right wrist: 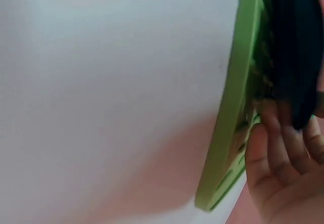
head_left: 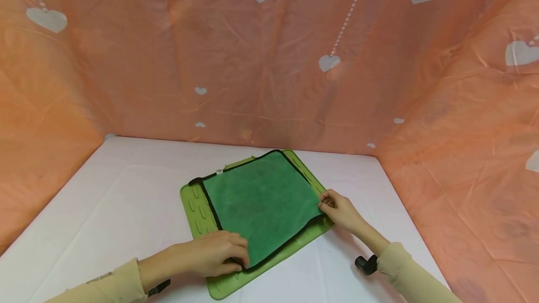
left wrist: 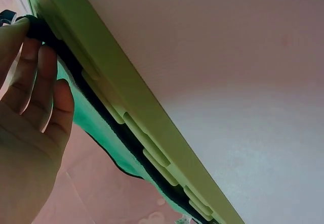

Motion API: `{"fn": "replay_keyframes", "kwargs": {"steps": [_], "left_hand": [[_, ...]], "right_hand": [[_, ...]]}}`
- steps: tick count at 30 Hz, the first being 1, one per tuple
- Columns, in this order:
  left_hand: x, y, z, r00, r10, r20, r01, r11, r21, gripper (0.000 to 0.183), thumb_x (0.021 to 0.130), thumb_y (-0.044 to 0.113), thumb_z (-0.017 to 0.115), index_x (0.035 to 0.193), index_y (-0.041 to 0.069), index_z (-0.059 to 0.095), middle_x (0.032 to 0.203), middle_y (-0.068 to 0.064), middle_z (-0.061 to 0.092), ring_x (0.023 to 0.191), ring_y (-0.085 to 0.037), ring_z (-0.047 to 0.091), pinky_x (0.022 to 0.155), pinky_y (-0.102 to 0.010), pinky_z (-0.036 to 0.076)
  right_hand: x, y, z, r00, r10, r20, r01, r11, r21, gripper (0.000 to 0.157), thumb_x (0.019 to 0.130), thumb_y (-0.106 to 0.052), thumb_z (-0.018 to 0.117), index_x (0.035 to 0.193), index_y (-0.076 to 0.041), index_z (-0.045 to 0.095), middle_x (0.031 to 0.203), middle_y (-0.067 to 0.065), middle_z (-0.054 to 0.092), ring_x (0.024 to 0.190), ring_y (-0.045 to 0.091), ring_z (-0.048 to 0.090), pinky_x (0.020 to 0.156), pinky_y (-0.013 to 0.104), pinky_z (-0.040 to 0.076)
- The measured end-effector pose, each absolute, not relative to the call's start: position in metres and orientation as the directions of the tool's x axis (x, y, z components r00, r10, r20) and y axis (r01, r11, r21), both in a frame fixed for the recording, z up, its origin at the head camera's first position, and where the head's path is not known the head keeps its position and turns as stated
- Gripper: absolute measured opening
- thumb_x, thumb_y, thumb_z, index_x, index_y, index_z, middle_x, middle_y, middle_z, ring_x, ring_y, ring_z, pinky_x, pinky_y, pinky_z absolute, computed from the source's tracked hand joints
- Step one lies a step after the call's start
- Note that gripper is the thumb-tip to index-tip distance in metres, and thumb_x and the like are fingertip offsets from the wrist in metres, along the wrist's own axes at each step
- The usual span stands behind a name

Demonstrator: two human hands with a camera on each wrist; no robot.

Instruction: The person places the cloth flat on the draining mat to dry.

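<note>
A green cloth (head_left: pixel 261 200) with a black border and a small white tag lies spread over a light green mat (head_left: pixel 223 286) with raised oval ridges. At the cloth's near left corner, my left hand (head_left: pixel 214 251) pinches the edge between thumb and fingers; the left wrist view shows the dark border (left wrist: pixel 38 29) at those fingertips. My right hand (head_left: pixel 343 209) pinches the right corner, and in the right wrist view the dark cloth edge (right wrist: pixel 298 57) hangs between thumb and fingers. The far left corner of the cloth is folded over a little.
Mat and cloth sit at an angle on a white-covered table (head_left: pixel 139 191). Orange curtains (head_left: pixel 261 69) with pale hearts stand behind and on both sides. A black device (head_left: pixel 366 264) is strapped at the right wrist, and another is partly visible at the left.
</note>
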State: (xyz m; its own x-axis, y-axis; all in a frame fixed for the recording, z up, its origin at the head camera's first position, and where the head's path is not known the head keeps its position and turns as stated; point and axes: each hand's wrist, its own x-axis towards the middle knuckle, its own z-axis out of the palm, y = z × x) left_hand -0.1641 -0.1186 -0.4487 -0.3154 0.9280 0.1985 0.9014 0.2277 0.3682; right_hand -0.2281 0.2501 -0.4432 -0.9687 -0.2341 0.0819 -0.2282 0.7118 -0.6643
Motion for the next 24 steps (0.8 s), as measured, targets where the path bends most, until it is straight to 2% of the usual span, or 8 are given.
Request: {"fn": "replay_keyframes", "kwargs": {"steps": [5,12,15,18,20,22,24], "left_hand": [[-0.164,-0.118,-0.449,-0.316,0.926,0.207,0.904,0.228,0.362,0.012,0.092,0.023,0.063,0.102,0.028,0.067,0.099,0.017,0.058,0.090,0.002,0.052,0.075,-0.013,0.044],[-0.165,-0.117,-0.452,-0.302,0.929,0.215,0.920,0.225,0.321,0.012,0.091,0.023,0.066,0.100,0.029,0.069,0.097,0.017,0.058,0.087,0.003,0.051,0.073,-0.008,0.040],[-0.165,-0.119,-0.451,-0.322,0.921,0.220,0.911,0.238,0.337,0.012,0.092,0.025,0.064,0.102,0.028,0.069,0.098,0.016,0.057,0.088,0.002,0.051,0.074,-0.010,0.042],[-0.166,-0.125,-0.447,-0.394,0.889,0.233,0.886,0.300,0.353,0.013,0.092,0.028,0.063,0.105,0.027,0.068,0.103,0.014,0.057,0.093,-0.001,0.052,0.078,-0.019,0.046],[-0.168,-0.132,-0.444,-0.474,0.847,0.243,0.859,0.383,0.341,0.018,0.092,0.030,0.063,0.109,0.024,0.067,0.110,0.012,0.057,0.099,-0.005,0.054,0.082,-0.026,0.049],[-0.173,-0.142,-0.439,-0.565,0.784,0.256,0.818,0.493,0.295,0.029,0.090,0.034,0.065,0.116,0.021,0.065,0.118,0.009,0.057,0.108,-0.010,0.055,0.088,-0.034,0.049],[-0.178,-0.154,-0.436,-0.649,0.710,0.275,0.761,0.606,0.230,0.044,0.088,0.040,0.066,0.125,0.018,0.061,0.129,0.003,0.054,0.116,-0.017,0.053,0.094,-0.042,0.047]], "right_hand": [[-0.227,0.258,-0.447,-0.963,-0.251,0.096,-0.256,0.752,-0.608,0.014,0.084,-0.011,0.071,0.097,-0.013,0.065,0.067,-0.002,0.052,0.057,0.009,0.043,0.056,0.025,0.038],[-0.229,0.263,-0.456,-0.935,-0.324,0.141,-0.351,0.812,-0.465,0.013,0.082,-0.018,0.075,0.094,-0.017,0.070,0.083,-0.002,0.053,0.063,0.006,0.043,0.056,0.024,0.039],[-0.228,0.265,-0.456,-0.934,-0.320,0.158,-0.356,0.808,-0.470,0.014,0.083,-0.020,0.074,0.096,-0.018,0.070,0.088,-0.001,0.054,0.063,0.007,0.044,0.057,0.023,0.039],[-0.228,0.269,-0.453,-0.930,-0.308,0.199,-0.367,0.783,-0.503,0.019,0.086,-0.021,0.072,0.104,-0.016,0.069,0.097,0.001,0.057,0.069,0.009,0.051,0.060,0.025,0.043],[-0.228,0.273,-0.450,-0.924,-0.295,0.242,-0.380,0.766,-0.518,0.026,0.088,-0.021,0.069,0.112,-0.012,0.067,0.107,0.005,0.060,0.078,0.015,0.058,0.065,0.029,0.048],[-0.228,0.279,-0.448,-0.921,-0.272,0.280,-0.383,0.768,-0.514,0.035,0.090,-0.022,0.066,0.122,-0.009,0.062,0.120,0.010,0.058,0.095,0.024,0.061,0.077,0.039,0.051],[-0.229,0.285,-0.446,-0.921,-0.249,0.300,-0.373,0.787,-0.492,0.044,0.093,-0.025,0.062,0.132,-0.007,0.054,0.133,0.013,0.052,0.115,0.034,0.054,0.091,0.051,0.046]]}}
